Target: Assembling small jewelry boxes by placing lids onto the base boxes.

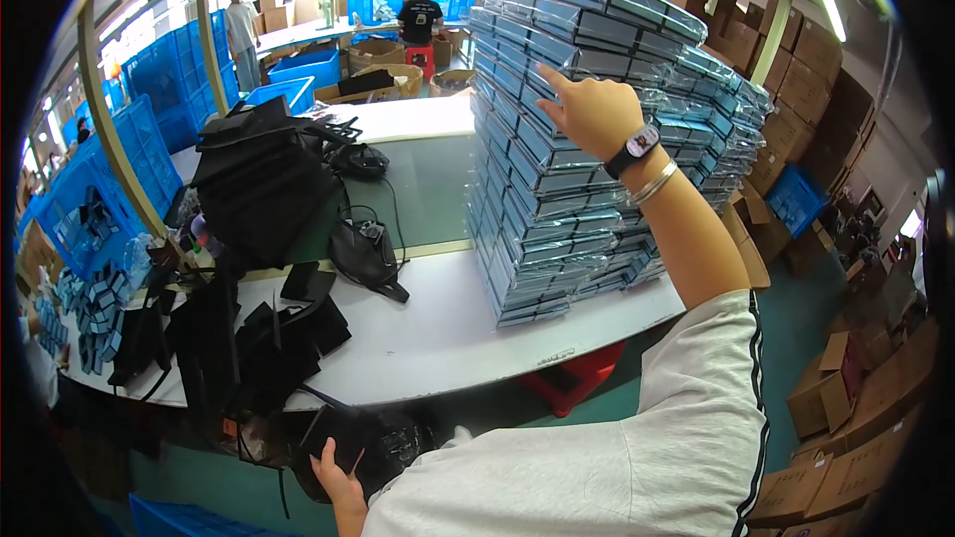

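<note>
My right hand [597, 114] is raised in front of a tall stack of flat blue-grey packs in clear plastic [537, 169]. Its index finger and thumb stretch out to the left, the other fingers are curled, and nothing is in it. Whether the fingertip touches a pack, I cannot tell. Low down, below the table's front edge, my left hand [340, 482] grips a black flat piece [326, 430]. Dark crumpled plastic [403, 443] lies beside that hand. Its grip is partly hidden.
A pile of black folded goods [264, 179] and a black pouch with a cord [363, 254] lie on the white table [428, 323]. Loose black pieces [214, 333] are at left. Blue crates [149, 154] stand beyond; cartons [836, 477] line the right. Two people are farther back.
</note>
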`<state>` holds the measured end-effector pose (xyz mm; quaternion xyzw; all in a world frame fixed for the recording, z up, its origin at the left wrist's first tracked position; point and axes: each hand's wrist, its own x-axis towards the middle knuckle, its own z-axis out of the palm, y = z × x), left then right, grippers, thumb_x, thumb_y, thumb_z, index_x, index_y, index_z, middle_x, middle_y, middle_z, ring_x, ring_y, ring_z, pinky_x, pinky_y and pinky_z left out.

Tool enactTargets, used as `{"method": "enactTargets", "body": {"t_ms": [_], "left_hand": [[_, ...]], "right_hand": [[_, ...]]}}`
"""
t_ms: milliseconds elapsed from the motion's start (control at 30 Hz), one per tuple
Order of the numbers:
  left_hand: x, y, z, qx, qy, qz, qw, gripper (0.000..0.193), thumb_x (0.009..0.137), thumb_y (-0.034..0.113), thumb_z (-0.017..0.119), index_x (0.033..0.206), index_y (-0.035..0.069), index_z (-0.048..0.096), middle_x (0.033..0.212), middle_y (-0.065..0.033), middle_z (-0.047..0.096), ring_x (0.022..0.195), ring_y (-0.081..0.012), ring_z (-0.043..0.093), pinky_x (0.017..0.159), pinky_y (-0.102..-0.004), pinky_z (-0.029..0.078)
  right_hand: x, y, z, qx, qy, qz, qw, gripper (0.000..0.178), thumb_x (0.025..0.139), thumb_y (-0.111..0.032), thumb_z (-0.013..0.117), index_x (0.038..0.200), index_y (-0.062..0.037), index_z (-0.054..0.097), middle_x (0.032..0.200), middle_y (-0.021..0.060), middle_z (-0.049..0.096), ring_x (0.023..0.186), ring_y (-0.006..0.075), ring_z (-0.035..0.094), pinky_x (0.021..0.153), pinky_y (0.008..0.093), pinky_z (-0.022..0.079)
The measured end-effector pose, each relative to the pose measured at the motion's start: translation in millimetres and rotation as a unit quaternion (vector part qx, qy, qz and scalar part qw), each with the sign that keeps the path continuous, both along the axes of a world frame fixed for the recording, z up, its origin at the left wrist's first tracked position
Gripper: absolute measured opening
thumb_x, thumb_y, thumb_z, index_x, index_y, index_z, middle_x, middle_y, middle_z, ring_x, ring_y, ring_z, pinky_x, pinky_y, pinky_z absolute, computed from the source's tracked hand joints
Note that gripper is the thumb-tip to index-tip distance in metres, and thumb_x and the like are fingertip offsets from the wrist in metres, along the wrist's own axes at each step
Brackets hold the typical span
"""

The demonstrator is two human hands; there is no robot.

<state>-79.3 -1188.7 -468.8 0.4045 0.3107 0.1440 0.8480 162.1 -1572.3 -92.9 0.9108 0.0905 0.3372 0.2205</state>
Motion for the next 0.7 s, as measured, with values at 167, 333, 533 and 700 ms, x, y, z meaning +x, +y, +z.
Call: {"method": "enactTargets", "body": {"t_ms": [167, 333, 533, 700], "left_hand": [[3, -2, 0, 0.001, 0.002, -0.012, 1.000, 0.041, 0.084, 0.011, 0.059, 0.123, 0.010, 0.047, 0.108, -0.0067, 0.058, 0.093, -0.0234, 0.061, 0.069, -0.0422, 0.054], [7, -9, 3, 0.011, 0.007, -0.015, 1.000, 0.043, 0.084, 0.010, 0.058, 0.125, 0.011, 0.047, 0.110, -0.0072, 0.058, 0.094, -0.0233, 0.061, 0.068, -0.0418, 0.054], [8, -15, 7, 0.016, 0.017, -0.014, 1.000, 0.042, 0.084, 0.008, 0.058, 0.124, 0.010, 0.047, 0.111, -0.0080, 0.058, 0.094, -0.0232, 0.061, 0.068, -0.0405, 0.055], [-9, -8, 2, 0.030, -0.028, 0.003, 0.999, 0.035, 0.081, 0.008, 0.060, 0.115, 0.008, 0.053, 0.104, -0.0080, 0.061, 0.092, -0.0231, 0.061, 0.074, -0.0405, 0.054]], "right_hand": [[3, -13, 5, 0.001, -0.055, -0.006, 0.998, 0.044, 0.089, -0.038, 0.052, 0.124, -0.0115, 0.053, 0.062, 0.0086, 0.064, 0.056, 0.0272, 0.063, 0.050, 0.0373, 0.050], [0, -4, 20, 0.013, -0.104, 0.038, 0.994, 0.045, 0.090, -0.041, 0.050, 0.129, -0.0194, 0.049, 0.057, 0.0070, 0.062, 0.050, 0.0274, 0.061, 0.043, 0.0374, 0.047], [7, -9, 37, 0.014, -0.140, 0.029, 0.990, 0.054, 0.090, -0.044, 0.049, 0.138, -0.0213, 0.036, 0.053, 0.0092, 0.060, 0.048, 0.0291, 0.061, 0.043, 0.0380, 0.048], [20, 7, 55, 0.117, -0.166, -0.021, 0.979, 0.062, 0.090, -0.050, 0.045, 0.137, -0.0098, 0.037, 0.068, 0.0170, 0.065, 0.062, 0.0351, 0.064, 0.050, 0.0451, 0.049]]}}
